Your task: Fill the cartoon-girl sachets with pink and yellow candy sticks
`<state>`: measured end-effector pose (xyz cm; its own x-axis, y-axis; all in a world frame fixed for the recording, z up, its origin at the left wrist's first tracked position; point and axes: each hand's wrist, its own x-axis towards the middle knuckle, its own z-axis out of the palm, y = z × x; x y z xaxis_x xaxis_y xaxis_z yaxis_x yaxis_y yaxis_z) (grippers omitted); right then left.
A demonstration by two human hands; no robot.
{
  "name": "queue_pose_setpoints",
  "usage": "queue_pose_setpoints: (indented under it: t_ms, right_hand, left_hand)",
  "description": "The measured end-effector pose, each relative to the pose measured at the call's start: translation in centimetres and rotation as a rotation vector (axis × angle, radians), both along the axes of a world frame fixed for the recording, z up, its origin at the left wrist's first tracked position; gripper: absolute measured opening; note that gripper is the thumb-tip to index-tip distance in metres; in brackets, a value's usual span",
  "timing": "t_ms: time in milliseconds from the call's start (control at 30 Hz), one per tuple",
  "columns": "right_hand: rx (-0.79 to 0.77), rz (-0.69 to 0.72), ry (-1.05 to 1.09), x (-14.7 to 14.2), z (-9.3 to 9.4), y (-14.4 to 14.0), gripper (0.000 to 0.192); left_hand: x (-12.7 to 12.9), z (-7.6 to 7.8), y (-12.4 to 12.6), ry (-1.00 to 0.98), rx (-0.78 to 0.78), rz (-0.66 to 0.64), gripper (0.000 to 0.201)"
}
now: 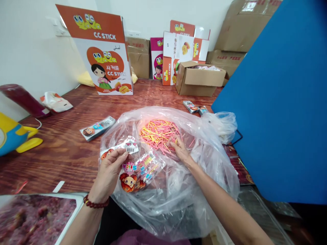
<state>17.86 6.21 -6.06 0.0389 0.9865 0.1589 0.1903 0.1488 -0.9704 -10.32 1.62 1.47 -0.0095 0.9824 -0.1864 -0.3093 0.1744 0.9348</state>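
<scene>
My left hand [108, 172] grips a small printed packet [122, 148] with a barcode, held over the near edge of a large clear plastic bag [176, 200]. More printed packets with a cartoon face [138, 172] lie just right of that hand. My right hand [178, 148] reaches into the bag and its fingers pinch at a heap of thin pink and yellow sticks [158, 132]. I cannot tell how many sticks it holds.
One filled packet [98, 127] lies on the wooden table [58, 149]; two more [195, 108] lie farther back. An orange CC STICK display box [102, 51] and open cardboard cartons [199, 78] stand behind. A blue board [283, 102] rises at right, a tray [38, 217] at lower left.
</scene>
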Motion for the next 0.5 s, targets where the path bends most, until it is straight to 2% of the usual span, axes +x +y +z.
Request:
queue_pose_setpoints:
  t_ms: [100,300,500]
  right_hand:
    - [-0.026,-0.035,0.016,-0.1,-0.7,0.0,0.017]
    - [0.014,-0.036,0.263,-0.2,-0.4,0.1,0.020]
    - [0.027,0.008,0.099,0.2,-0.5,-1.1,0.018]
  left_hand:
    - [0.0,0.1,0.0,-0.002,-0.013,0.003,0.034]
    - [-0.4,-0.4,-0.1,-0.046,-0.027,0.018,0.035]
    - [-0.4,-1.1,0.0,-0.037,-0.055,0.029,0.038]
